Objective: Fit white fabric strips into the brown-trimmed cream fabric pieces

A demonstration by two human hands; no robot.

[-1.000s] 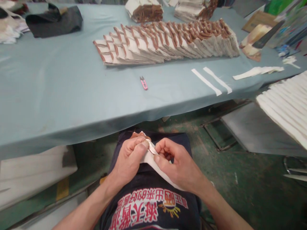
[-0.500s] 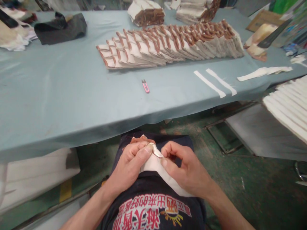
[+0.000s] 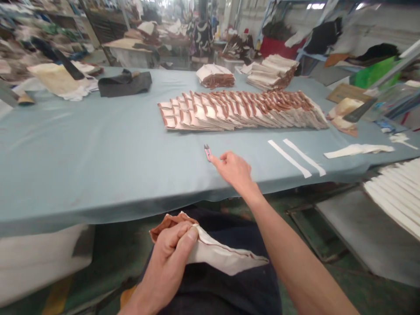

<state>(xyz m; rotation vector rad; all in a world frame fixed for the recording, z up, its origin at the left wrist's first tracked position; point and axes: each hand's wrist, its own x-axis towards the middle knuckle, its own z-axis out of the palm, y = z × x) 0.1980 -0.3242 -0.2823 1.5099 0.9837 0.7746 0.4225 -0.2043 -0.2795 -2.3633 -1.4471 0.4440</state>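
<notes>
My left hand (image 3: pixel 172 251) is closed over a folded piece of off-white fabric with brown edging (image 3: pixel 226 258), held above my lap. The thumb presses on its upper edge, and the fabric's narrow end points right. My right hand (image 3: pixel 233 170) is stretched out over the table's front part, fingers loosely bent and a gap between thumb and forefinger. Its fingertips meet the handle end of small pink thread snips (image 3: pixel 207 153), which lie on the cloth with dark blades pointing away. Part of the handle is hidden by the fingers.
A long row of overlapping white-and-brown fabric pieces (image 3: pixel 243 111) lies behind the snips on the blue-green tablecloth (image 3: pixel 98 166). Two white strips (image 3: pixel 290 158) are to the right. Farther back stand fabric bundles (image 3: pixel 215 76) and a dark cloth (image 3: pixel 125 84). Stacked white pieces (image 3: pixel 398 192) border the right side.
My right hand has let go of the fabric and moved forward to the thread snips. My left hand still grips the fabric, which now hangs out to the right. The view has tilted up.
</notes>
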